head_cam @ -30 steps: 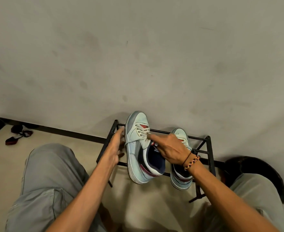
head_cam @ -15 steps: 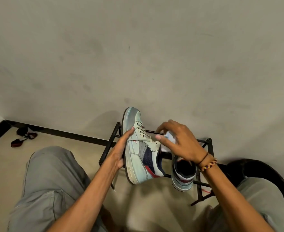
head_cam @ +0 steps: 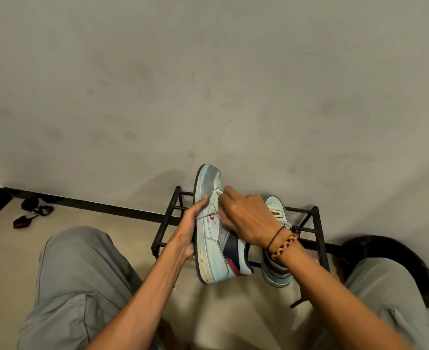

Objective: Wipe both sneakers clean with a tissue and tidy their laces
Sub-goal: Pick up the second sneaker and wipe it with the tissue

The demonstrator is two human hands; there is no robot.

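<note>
A pale blue sneaker (head_cam: 212, 238) with navy and red panels is held up on its side, toe pointing to the wall. My left hand (head_cam: 188, 231) grips it from the sole side, thumb over the upper. My right hand (head_cam: 248, 218) lies across its laces (head_cam: 218, 192): the index finger reaches straight to the top eyelets, and the other fingers curl underneath, hiding what they touch. The second sneaker (head_cam: 275, 270) stands on the black metal rack (head_cam: 317, 231), partly behind my right wrist. No tissue is in sight.
The rack stands against a grey wall with a black skirting strip (head_cam: 102, 205). Dark red sandals (head_cam: 32, 213) lie on the floor at far left. A black rounded object (head_cam: 397, 256) sits at the right beside my knee. My grey-trousered legs flank the rack.
The sneaker has turned further onto its side and risen slightly. My right hand moved left from above the second sneaker back onto the held sneaker's laces.
</note>
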